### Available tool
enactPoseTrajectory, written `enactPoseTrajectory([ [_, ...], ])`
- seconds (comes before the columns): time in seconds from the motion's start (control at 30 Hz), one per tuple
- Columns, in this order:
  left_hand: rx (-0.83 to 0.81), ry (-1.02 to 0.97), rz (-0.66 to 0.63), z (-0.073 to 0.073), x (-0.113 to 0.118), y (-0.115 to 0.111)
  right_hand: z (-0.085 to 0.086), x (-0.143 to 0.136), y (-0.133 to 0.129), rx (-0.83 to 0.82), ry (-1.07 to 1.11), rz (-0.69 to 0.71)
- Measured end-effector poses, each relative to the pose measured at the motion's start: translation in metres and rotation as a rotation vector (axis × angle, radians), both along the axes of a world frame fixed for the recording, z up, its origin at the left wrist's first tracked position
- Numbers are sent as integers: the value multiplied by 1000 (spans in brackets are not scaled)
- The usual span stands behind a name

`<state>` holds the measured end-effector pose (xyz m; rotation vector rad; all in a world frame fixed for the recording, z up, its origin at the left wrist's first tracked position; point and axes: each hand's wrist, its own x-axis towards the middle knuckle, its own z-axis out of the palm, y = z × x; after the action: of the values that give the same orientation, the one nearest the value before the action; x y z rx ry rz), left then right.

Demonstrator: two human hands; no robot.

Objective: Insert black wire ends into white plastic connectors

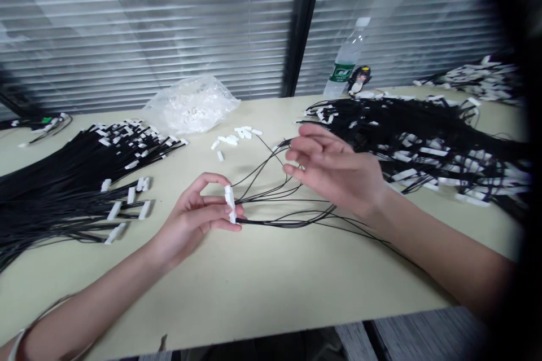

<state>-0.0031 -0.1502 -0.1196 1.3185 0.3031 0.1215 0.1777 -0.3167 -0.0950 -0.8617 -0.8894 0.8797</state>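
Observation:
Between the fingertips of my left hand (203, 208) is a long white connector (230, 203), held upright over the middle of the table. Thin black wires (275, 222) run from it to the right, passing below and behind my right hand (334, 166). That hand is raised over the wires with its fingers apart and slightly bent, holding nothing I can see. Several small loose white connectors (231, 139) lie on the table beyond my left hand.
Bundles of black wires with white ends (63, 180) cover the left side, more wire bundles (423, 124) the right. A clear bag of white parts (192, 106), a bottle (345, 62) and a small penguin figure (359, 80) stand by the window blinds.

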Motion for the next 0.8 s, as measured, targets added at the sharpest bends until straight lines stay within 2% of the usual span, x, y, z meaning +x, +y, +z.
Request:
enactPoseTrajectory([
  [0.13, -34, 15, 1, 2, 0, -1, 2, 14, 3, 0, 19, -272],
  [0.23, -42, 33, 0, 7, 0, -3, 0, 30, 4, 23, 63, -418],
  [0.4, -28, 65, 0, 10, -1, -4, 0, 61, -4, 50, 127, -524],
  [0.5, -15, 69, -3, 9, -1, -4, 2, 69, -7, 22, 115, -586],
  [0.57, -10, 70, -5, 8, -1, -4, 3, 60, -5, -3, 70, -616],
  [0.63, -8, 76, -6, 7, 0, -4, 2, 40, -1, -17, -63, -635],
  [0.8, 2, 79, -15, 7, 0, -5, -5, -28, 3, -100, -672, -475],
])
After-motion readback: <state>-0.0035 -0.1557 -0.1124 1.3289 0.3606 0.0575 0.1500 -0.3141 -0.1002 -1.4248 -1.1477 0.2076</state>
